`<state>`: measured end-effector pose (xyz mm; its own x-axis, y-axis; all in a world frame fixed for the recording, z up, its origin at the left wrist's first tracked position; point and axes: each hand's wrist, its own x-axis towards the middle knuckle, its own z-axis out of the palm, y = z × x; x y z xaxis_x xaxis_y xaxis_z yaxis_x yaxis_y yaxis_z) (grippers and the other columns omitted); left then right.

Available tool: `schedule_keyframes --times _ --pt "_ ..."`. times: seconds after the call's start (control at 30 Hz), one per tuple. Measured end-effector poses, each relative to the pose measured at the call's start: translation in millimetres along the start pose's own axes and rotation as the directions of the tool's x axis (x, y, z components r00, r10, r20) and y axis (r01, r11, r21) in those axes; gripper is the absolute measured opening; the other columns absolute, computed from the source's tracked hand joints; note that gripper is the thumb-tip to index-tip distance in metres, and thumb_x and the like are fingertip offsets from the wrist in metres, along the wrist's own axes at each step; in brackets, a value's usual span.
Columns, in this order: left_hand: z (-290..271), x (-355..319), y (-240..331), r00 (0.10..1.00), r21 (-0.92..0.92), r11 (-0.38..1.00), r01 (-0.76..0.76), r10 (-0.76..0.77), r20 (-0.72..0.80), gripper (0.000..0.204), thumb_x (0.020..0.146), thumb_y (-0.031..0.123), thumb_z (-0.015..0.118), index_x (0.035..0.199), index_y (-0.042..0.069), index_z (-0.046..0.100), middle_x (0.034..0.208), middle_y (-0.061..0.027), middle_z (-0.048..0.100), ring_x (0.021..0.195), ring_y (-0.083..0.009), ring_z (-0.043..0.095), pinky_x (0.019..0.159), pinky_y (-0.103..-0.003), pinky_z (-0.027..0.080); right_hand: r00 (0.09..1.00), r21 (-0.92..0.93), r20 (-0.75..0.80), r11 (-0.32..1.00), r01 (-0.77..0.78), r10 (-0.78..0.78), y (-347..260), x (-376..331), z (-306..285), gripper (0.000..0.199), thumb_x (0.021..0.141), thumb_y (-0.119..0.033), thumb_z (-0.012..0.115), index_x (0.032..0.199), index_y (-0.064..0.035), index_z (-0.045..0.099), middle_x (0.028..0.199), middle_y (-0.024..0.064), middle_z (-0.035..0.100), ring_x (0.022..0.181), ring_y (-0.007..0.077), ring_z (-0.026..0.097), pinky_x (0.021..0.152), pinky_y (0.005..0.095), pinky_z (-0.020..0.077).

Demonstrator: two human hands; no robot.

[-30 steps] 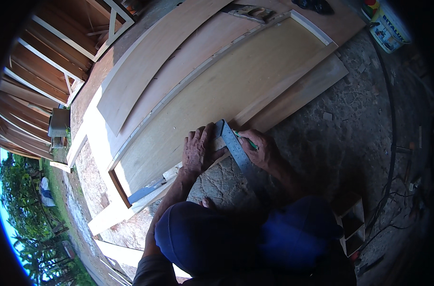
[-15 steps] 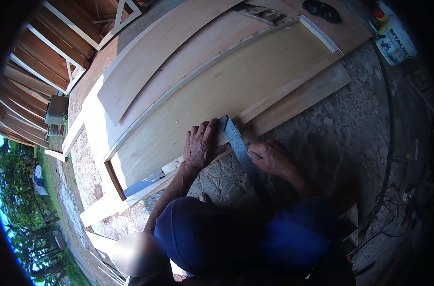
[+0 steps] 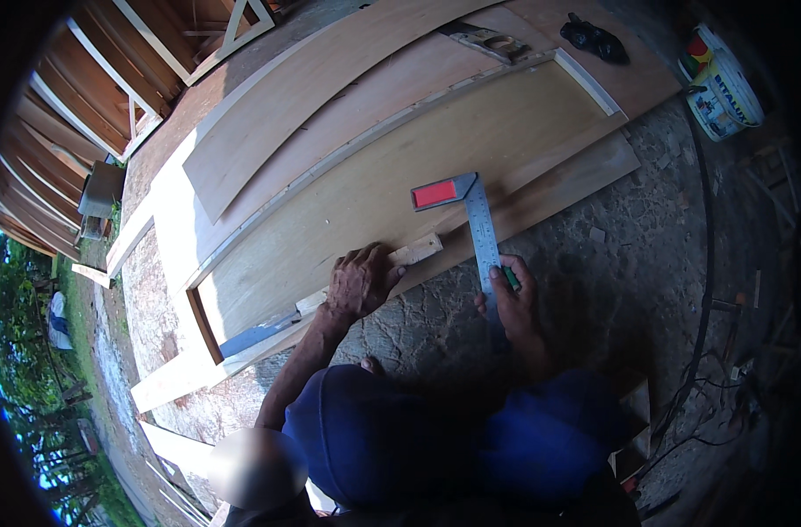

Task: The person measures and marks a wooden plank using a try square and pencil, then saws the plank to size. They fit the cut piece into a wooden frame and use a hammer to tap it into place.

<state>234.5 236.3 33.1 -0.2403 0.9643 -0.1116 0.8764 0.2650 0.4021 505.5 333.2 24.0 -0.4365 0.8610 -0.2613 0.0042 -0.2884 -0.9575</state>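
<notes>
My left hand (image 3: 358,283) is closed around a narrow wooden strip (image 3: 420,249), whose free end sticks out past my thumb. The strip lies along the near edge of a long shallow wooden frame with a plywood panel (image 3: 400,176). In my right hand (image 3: 519,303) is a try square (image 3: 483,230), gripped by its metal blade. Its dark stock with a red inlay (image 3: 434,193) points left over the panel, apart from the strip. A slim green thing (image 3: 511,278), which looks like a pencil, is tucked in the same hand.
Loose plywood sheets (image 3: 268,132) lie beyond the frame. A handsaw (image 3: 488,40) and a black plastic bag (image 3: 595,39) rest on the far side. At the right stands a white bucket (image 3: 722,101) near a dark cable (image 3: 704,307). Wooden frames (image 3: 93,79) stand at upper left.
The square has come away from the strip and up, its red inlay now showing. My right hand has shifted from beside the blade to grasping it; my left hand has slid slightly left.
</notes>
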Motion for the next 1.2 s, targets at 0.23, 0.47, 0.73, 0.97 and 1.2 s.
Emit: schedule_keyframes --times 0.23,0.47,0.73,0.97,1.2 --pt "-16.7 5.5 -0.4 0.999 0.081 0.996 0.037 -0.037 -0.002 0.037 0.089 0.039 0.074 0.104 0.007 0.061 0.103 -0.0150 0.070 0.101 -0.0355 0.065 0.089 -0.049 0.050 0.998 0.092 0.032 0.994 -0.056 0.054 -11.7 -4.2 10.1 0.019 0.106 -0.016 0.056 0.118 -0.0019 0.054 0.088 0.0090 0.063 0.062 0.0131 0.065 0.052 0.0284 0.0524" --pt "14.3 -4.1 -2.0 0.916 -0.044 0.999 -0.021 0.001 -0.402 0.074 0.074 0.035 0.088 0.131 0.008 0.050 0.143 -0.0212 0.048 0.131 -0.0391 0.047 0.107 -0.053 0.040 0.971 0.111 0.232 0.990 -0.086 0.058 -3.3 -0.6 20.2 0.017 0.104 -0.014 0.056 0.114 -0.0007 0.055 0.089 0.0103 0.062 0.062 0.0153 0.067 0.051 0.0296 0.0532" --pt "1.0 10.2 12.0 0.964 0.108 0.994 -0.030 0.057 -0.259 0.110 0.071 0.050 0.088 0.157 0.010 0.032 0.152 -0.0212 0.043 0.139 -0.0428 0.041 0.117 -0.059 0.027 0.929 0.117 0.336 0.972 -0.206 0.157 26.0 1.9 21.6 0.015 0.103 -0.012 0.056 0.115 -0.0016 0.055 0.090 0.0111 0.064 0.062 0.0168 0.068 0.053 0.0305 0.0562" --pt "4.4 17.9 4.3 0.983 0.163 0.986 0.043 -0.012 -0.183 0.095 0.077 0.054 0.082 0.149 0.005 0.043 0.126 -0.0164 0.062 0.116 -0.0361 0.056 0.101 -0.051 0.041 0.899 0.087 0.417 0.979 -0.187 0.135 30.3 4.1 26.3 0.013 0.103 -0.011 0.057 0.111 -0.0015 0.056 0.090 0.0103 0.064 0.064 0.0179 0.070 0.056 0.0320 0.0579" --pt "12.2 17.5 4.5 0.977 0.135 0.988 -0.069 0.094 -0.193 0.087 0.079 0.052 0.081 0.142 0.002 0.047 0.125 -0.0182 0.062 0.115 -0.0369 0.055 0.099 -0.050 0.041 0.917 0.100 0.383 0.982 -0.162 0.113 41.8 -2.0 18.5 0.013 0.103 -0.013 0.057 0.110 -0.0020 0.056 0.088 0.0095 0.064 0.065 0.0173 0.070 0.055 0.0311 0.0567"
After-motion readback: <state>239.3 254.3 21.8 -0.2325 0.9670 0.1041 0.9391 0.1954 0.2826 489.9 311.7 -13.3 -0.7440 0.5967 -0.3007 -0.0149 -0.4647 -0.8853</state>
